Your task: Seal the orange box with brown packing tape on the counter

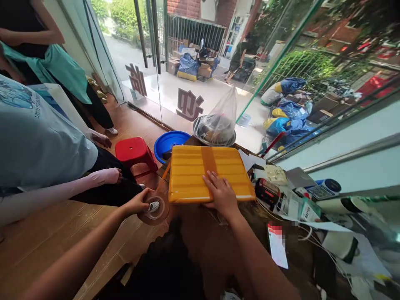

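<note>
Left fingers (pixel 142 203) curled around tape roll (pixel 155 207); right fingers (pixel 215 183) flat, spread near yellow parcel (pixel 190 173) front edge

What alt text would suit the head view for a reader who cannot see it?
The right hand presses flat on a yellow padded parcel on a cluttered table, while the left hand holds a tape roll. A red stool stands nearby.

Parcel (pixel 211 173) yellow, ribbed, brown tape stripe; stool (pixel 135 152) red; basin (pixel 170 143) blue.
</note>
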A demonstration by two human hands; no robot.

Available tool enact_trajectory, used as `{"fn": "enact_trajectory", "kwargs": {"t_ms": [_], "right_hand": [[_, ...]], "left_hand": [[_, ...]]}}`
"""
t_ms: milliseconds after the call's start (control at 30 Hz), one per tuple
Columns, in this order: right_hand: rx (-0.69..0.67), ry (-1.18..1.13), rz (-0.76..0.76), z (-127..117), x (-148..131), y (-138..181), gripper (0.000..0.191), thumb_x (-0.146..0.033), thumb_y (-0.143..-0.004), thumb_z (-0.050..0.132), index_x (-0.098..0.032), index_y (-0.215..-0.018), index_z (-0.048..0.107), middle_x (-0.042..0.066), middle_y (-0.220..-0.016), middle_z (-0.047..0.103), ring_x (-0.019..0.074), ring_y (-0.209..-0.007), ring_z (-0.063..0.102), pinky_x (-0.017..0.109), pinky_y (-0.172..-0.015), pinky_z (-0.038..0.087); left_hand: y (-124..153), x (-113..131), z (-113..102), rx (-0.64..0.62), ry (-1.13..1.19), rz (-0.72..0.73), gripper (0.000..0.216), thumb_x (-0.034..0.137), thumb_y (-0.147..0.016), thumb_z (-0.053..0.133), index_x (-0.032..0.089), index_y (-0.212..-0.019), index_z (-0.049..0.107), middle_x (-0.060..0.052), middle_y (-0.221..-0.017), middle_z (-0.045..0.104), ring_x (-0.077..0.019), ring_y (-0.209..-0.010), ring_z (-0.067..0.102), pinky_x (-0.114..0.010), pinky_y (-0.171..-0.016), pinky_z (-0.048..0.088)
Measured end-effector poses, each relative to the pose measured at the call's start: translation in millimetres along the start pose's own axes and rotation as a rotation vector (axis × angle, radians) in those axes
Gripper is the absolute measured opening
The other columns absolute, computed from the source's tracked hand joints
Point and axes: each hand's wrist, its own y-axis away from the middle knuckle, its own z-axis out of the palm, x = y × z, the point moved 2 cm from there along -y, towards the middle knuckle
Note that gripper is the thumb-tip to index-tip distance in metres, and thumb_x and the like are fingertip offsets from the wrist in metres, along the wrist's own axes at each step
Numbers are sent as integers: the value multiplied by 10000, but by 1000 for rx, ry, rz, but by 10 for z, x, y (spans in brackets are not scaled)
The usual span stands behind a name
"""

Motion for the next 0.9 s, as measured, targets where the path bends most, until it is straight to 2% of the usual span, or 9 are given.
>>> {"fn": "enact_trajectory", "kwargs": {"t_ms": [167, 233, 300, 367, 467, 567, 667, 767, 900], "right_hand": [[57, -45, 122, -14, -32, 115, 873, -199, -677, 767, -228, -1440, 345, 103, -1532, 339, 278, -1401, 314, 471, -1124, 279], [217, -103, 233, 85, -261, 357, 620, -210, -776, 660, -165, -1359, 455, 175, -1416, 476, 319, -1331, 393, 512, -1085, 309], [358, -262, 208, 291, -711, 596, 263, -247, -888, 467, -162, -1076, 630, 165, -1034, 670, 294, -1053, 579, 495, -950, 420], [304, -331, 76, 575, -1306, 682, 184, -355, -842, 536, -226, -901, 653, 56, -865, 692, 210, -850, 624, 360, -825, 506], [114, -381, 93, 925, -2055, 476, 710, -524, -703, 669, -58, -1223, 543, 182, -1214, 632, 317, -1110, 576, 462, -988, 467], [-168, -360, 263, 1039, -2345, 191, 325, -186, -886, 466, -45, -1145, 603, 199, -1156, 676, 295, -1117, 604, 516, -1093, 364], [-217, -395, 356, 910, -2339, 124, 221, -134, -833, 533, -81, -1014, 649, 151, -931, 745, 255, -892, 692, 462, -1026, 441], [-231, -405, 461, 707, -2340, 144, 354, -292, -743, 694, -78, -1017, 632, 156, -863, 739, 279, -809, 701, 422, -861, 524], [-259, -376, 621, 499, -2406, 104, 522, -382, -716, 748, -48, -1092, 608, 206, -951, 722, 321, -930, 685, 423, -849, 514]], "left_hand": [[38, 16, 25, -71, -58, 5, 554, 191, -463, 621, 208, -991, 454, -12, -958, 588, -241, -974, 584, -318, -771, 509], [82, 22, 74, -25, -65, 12, 565, 193, -491, 598, 215, -1026, 416, -22, -995, 567, -238, -1009, 570, -320, -794, 502], [146, 13, 172, -2, -48, 16, 564, 234, -562, 548, 216, -1092, 357, -27, -1003, 558, -218, -975, 589, -321, -784, 505], [202, -8, 286, -25, -31, 16, 545, 268, -614, 505, 219, -1124, 319, -21, -994, 568, -193, -913, 617, -313, -766, 514], [246, -27, 374, -86, -67, 16, 510, 257, -635, 496, 226, -1115, 329, -15, -1010, 596, -173, -938, 628, -293, -813, 519], [267, 66, 300, -119, -215, 6, 507, 216, -650, 503, 205, -1144, 386, -45, -1013, 623, -211, -992, 625, -353, -872, 516], [261, 407, 141, -24, -439, 45, 624, 207, -662, 552, 98, -1259, 405, -209, -1252, 524, -373, -1265, 452, -547, -1058, 354], [165, 964, 81, 134, -676, 382, 680, 233, -823, 418, 138, -1459, 199, -166, -1559, 175, -321, -1473, -23, -544, -1177, -34], [-123, 1426, 241, -1, -1039, 1082, 471, 316, -930, 339, 270, -1389, 435, -61, -1472, 446, -276, -1421, 275, -535, -1176, -54]]}}
